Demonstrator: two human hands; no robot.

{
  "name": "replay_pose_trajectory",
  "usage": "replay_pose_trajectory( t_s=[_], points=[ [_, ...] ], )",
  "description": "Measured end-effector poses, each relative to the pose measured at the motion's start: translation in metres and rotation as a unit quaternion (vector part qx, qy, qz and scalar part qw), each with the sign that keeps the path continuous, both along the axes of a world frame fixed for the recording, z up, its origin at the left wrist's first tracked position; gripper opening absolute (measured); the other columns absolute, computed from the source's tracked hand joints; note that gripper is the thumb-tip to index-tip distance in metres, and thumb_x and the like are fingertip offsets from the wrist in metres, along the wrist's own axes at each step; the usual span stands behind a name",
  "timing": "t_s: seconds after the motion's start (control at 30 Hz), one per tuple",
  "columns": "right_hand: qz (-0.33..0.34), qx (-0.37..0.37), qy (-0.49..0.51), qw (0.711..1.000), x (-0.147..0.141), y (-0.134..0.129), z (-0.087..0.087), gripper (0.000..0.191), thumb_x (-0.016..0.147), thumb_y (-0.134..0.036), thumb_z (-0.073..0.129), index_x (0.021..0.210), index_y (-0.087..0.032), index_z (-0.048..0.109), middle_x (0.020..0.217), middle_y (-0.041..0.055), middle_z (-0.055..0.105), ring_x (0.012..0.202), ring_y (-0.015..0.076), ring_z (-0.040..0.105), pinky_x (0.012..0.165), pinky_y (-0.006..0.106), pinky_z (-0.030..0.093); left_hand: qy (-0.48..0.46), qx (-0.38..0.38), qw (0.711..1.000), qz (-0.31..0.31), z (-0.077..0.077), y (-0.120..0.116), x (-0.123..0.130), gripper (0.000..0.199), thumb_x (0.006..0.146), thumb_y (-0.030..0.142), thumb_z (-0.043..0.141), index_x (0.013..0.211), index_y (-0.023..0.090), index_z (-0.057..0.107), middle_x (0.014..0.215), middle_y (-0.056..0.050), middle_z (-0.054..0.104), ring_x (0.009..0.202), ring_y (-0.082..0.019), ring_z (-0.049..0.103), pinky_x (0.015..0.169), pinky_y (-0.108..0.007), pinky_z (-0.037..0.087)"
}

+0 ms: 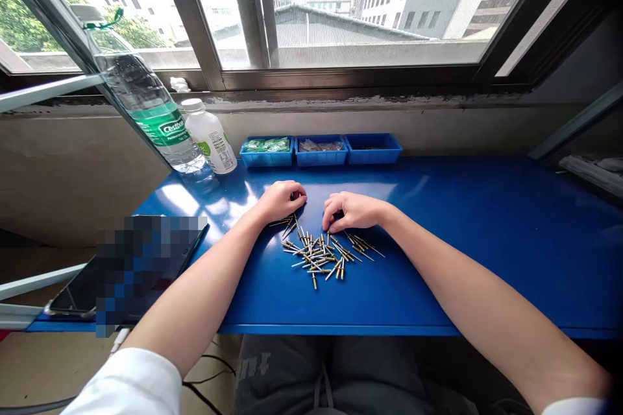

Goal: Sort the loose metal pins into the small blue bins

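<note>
A loose pile of blind rivets (318, 254), with brass-coloured bodies and thin silver pins, lies on the blue tabletop (389, 298). My left hand (283, 200) rests at the pile's upper left, its fingers curled and closed; whatever they hold is hidden. A few rivets (291, 225) stick out from beneath that hand. Across a small gap, my right hand (353, 211) is closed with thumb and finger pinched at the pile's top edge, where a rivet shows at the fingertips. Several more rivets (363, 244) lie fanned out just below the right hand.
Along the wall stand three blue bins: one with green packets (267, 159), one with small greyish parts (321, 157), one with dark contents (374, 155). A large water bottle (156, 117) and a white bottle (211, 139) stand back left. A tablet-like device (141, 266) lies left.
</note>
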State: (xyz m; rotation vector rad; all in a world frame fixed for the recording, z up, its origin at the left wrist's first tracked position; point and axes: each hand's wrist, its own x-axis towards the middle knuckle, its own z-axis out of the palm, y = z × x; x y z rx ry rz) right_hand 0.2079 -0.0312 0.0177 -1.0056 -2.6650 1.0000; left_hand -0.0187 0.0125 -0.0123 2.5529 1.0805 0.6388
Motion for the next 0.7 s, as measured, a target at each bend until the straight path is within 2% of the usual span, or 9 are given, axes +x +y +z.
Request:
replay_pose_trajectory(
  t_s=[0.2,0.27,0.47,0.7],
  points=[
    [-0.04,-0.083,0.049,0.995,0.009,0.005,-0.002,0.015,0.077,-0.026,0.064,0.084,-0.016,0.071,0.082,0.0032,0.068,0.073,0.0135,0.056,0.065,0.024,0.043,-0.013,-0.022,1.0,0.001,0.005,-0.005,0.004,0.022,0.083,0.033,0.053,0.082,0.017,0.068,0.077,-0.003,0.066,0.068,-0.014,0.055,0.062,-0.025,0.04],
    [-0.057,-0.09,0.076,0.991,0.01,0.004,-0.003,0.018,0.078,-0.029,0.062,0.085,-0.014,0.069,0.08,0.0029,0.067,0.071,0.0127,0.055,0.064,0.024,0.042,-0.024,-0.025,0.999,-0.006,0.008,-0.009,0.007,0.023,0.084,0.034,0.053,0.082,0.017,0.068,0.076,-0.003,0.065,0.067,-0.013,0.054,0.062,-0.024,0.039],
    [-0.123,-0.057,0.107,0.985,0.005,0.002,-0.007,0.028,0.083,-0.04,0.055,0.081,-0.014,0.064,0.076,0.0031,0.063,0.068,0.0126,0.052,0.063,0.024,0.04,-0.019,-0.023,0.997,-0.067,0.019,-0.024,0.018,0.041,0.094,0.039,0.038,0.072,0.016,0.064,0.07,-0.002,0.061,0.066,-0.012,0.052,0.063,-0.025,0.037],
    [-0.202,0.021,0.158,0.966,-0.007,0.002,-0.021,0.042,0.088,-0.047,0.043,0.062,-0.016,0.051,0.06,-0.0007,0.051,0.058,0.0099,0.042,0.057,0.024,0.034,-0.004,-0.02,0.996,-0.09,0.02,-0.028,0.022,0.026,0.087,0.037,0.053,0.077,0.017,0.066,0.07,-0.002,0.064,0.064,-0.012,0.053,0.062,-0.024,0.037]
  ],
)
